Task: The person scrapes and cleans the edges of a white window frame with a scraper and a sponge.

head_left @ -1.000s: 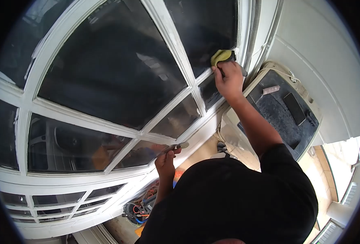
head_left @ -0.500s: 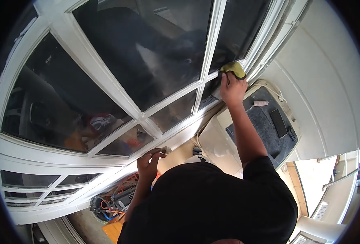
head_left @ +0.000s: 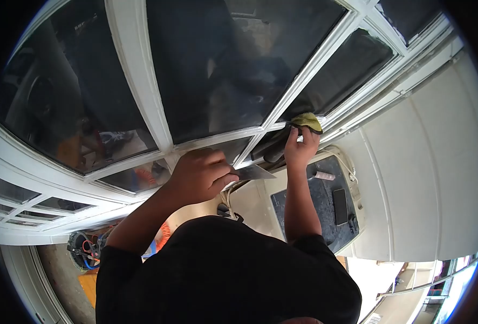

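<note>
My left hand (head_left: 198, 175) is closed round a putty knife (head_left: 255, 173), its thin metal blade pointing right, close to the lower part of the white window frame (head_left: 217, 140). The knife's handle is mostly hidden in my fingers. My right hand (head_left: 302, 148) grips a yellow-green cloth (head_left: 307, 121) with a dark edge. The cloth is pressed at the lower corner of the right-hand pane (head_left: 347, 75), where the white bars meet. Along the edge of that pane the white paint looks uneven.
Right of my arm, a dark-topped surface (head_left: 298, 197) carries a phone (head_left: 340, 206) and a small pinkish strip (head_left: 324, 176). A curved white panel (head_left: 411, 178) rises at the right. Down at the left lies a black bucket (head_left: 80, 251) with tools and cables.
My left hand has come up and right toward the window's lower bars, bringing the blade into plain sight. My right hand still holds the cloth at the pane corner. The view has shifted.
</note>
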`<state>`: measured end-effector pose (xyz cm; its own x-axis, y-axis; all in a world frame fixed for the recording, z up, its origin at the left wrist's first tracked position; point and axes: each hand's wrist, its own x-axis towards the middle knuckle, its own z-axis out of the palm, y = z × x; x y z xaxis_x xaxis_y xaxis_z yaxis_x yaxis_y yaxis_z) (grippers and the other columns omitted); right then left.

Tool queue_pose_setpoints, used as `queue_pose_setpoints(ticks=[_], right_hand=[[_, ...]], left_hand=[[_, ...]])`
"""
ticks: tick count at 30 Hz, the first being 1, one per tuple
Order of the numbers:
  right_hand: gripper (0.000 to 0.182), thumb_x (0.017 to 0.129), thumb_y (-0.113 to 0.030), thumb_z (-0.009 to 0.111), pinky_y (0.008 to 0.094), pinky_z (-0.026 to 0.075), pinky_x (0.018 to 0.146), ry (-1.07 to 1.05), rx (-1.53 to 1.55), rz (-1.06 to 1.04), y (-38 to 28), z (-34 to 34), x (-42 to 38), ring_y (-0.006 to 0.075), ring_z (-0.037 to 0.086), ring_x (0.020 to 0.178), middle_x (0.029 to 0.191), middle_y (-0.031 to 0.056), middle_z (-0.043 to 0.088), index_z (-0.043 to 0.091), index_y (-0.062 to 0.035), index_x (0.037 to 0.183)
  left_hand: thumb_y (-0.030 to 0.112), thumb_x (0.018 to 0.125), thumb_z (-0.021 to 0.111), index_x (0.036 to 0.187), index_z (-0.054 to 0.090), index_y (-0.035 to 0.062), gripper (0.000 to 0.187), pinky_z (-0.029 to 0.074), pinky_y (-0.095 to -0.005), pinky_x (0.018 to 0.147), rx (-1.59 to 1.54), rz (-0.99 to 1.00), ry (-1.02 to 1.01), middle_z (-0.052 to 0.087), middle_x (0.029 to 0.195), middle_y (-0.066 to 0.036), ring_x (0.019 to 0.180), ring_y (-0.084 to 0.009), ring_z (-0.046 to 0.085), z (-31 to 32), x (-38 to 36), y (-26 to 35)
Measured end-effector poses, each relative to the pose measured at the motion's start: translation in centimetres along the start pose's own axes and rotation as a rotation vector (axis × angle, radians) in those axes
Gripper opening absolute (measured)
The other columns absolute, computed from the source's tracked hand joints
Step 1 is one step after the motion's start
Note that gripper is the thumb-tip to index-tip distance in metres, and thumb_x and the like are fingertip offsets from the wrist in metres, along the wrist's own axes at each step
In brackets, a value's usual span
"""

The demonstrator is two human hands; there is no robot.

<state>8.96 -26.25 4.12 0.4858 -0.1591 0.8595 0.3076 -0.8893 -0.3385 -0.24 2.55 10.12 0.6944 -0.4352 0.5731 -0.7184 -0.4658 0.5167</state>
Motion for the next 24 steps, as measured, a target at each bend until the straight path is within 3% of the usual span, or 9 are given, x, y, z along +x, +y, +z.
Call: queue_pose_setpoints(ticks=[2,5,7,9,10,14,17,21,24], right_hand=[[0.014,0.074,-0.004,0.069,0.0471,0.045,0.083,-0.056,0.08,-0.097,-1.7,-0.3,-0.1,0.0392,0.057,0.094,0.096,0.0156,0.064,0.067,-0.0031,0.088],[0.017,0.078,-0.009,0.069,0.0487,0.042,0.087,-0.093,0.027,-0.265,0.0,-0.4,-1.3,0.0408,0.056,0.098,0.104,0.0164,0.062,0.068,-0.0028,0.094],[0.024,0.082,-0.012,0.067,0.049,0.04,0.09,-0.103,-0.044,-0.251,1.5,-0.8,-1.1,0.0412,0.054,0.103,0.109,0.0186,0.06,0.066,-0.0014,0.103],[0.027,0.085,-0.011,0.065,0.0499,0.039,0.092,-0.156,-0.062,0.106,3.4,-0.5,-1.1,0.0417,0.052,0.106,0.111,0.0207,0.059,0.063,-0.0004,0.11],[0.029,0.086,-0.01,0.064,0.0507,0.038,0.092,-0.066,-0.057,0.062,4.1,-0.1,-0.7,0.0428,0.052,0.104,0.109,0.0228,0.059,0.06,0.0002,0.113],[0.022,0.084,-0.007,0.063,0.0496,0.039,0.092,-0.221,0.109,-0.129,3.6,-0.6,-0.6,0.0418,0.053,0.107,0.111,0.0218,0.06,0.065,0.0,0.104],[0.02,0.081,-0.005,0.064,0.0495,0.039,0.092,-0.227,0.007,-0.243,4.8,-1.1,-0.4,0.0389,0.055,0.106,0.111,0.0184,0.061,0.066,-0.0009,0.1],[0.024,0.076,0.003,0.063,0.0472,0.04,0.087,-0.207,0.139,-0.198,5.8,-1.3,0.6,0.0369,0.057,0.1,0.108,0.0151,0.062,0.066,-0.0043,0.098],[0.026,0.072,-0.001,0.065,0.0488,0.038,0.091,-0.262,0.206,-0.285,5.0,-1.3,0.8,0.0363,0.055,0.105,0.11,0.0118,0.063,0.068,-0.0081,0.097]], left_hand=[[0.025,0.078,0.077,0.071,0.064,0.0062,0.025,0.047,-0.0384,0.062,0.065,0.211,-0.041,0.057,0.075,-0.005,0.069,-0.0254,0.059,0.9,3.2,0.2],[0.026,0.078,0.076,0.074,0.066,0.0083,0.021,0.048,-0.0387,0.063,0.068,0.294,-0.116,0.057,0.075,-0.004,0.072,-0.0245,0.059,3.7,7.4,0.0],[0.026,0.078,0.076,0.075,0.066,0.0094,0.02,0.048,-0.0379,0.065,0.063,0.302,-0.135,0.057,0.076,-0.003,0.073,-0.024,0.059,5.0,8.6,-0.3],[0.027,0.078,0.076,0.075,0.067,0.0102,0.019,0.048,-0.0376,0.066,0.022,0.283,-0.125,0.057,0.077,-0.003,0.074,-0.0233,0.059,6.3,9.3,-0.7],[0.027,0.078,0.076,0.075,0.067,0.0102,0.019,0.048,-0.0376,0.066,0.017,0.278,-0.119,0.057,0.077,-0.003,0.074,-0.0233,0.059,6.7,9.5,-0.7],[0.029,0.079,0.075,0.075,0.069,0.0111,0.019,0.049,-0.0375,0.07,0.057,0.224,-0.139,0.058,0.078,-0.001,0.078,-0.0215,0.06,7.6,9.3,-0.6],[0.029,0.079,0.075,0.074,0.069,0.0115,0.019,0.05,-0.0373,0.072,0.021,0.188,-0.131,0.058,0.078,0.0,0.078,-0.021,0.061,7.9,9.0,-1.1],[0.03,0.078,0.076,0.075,0.07,0.0108,0.021,0.049,-0.0369,0.075,-0.035,0.115,-0.164,0.059,0.082,-0.001,0.083,-0.0216,0.061,7.7,8.8,-1.1],[0.031,0.077,0.076,0.074,0.07,0.0112,0.021,0.049,-0.0373,0.076,-0.046,0.149,-0.145,0.059,0.08,-0.001,0.084,-0.0217,0.061,8.1,8.8,-1.3]])
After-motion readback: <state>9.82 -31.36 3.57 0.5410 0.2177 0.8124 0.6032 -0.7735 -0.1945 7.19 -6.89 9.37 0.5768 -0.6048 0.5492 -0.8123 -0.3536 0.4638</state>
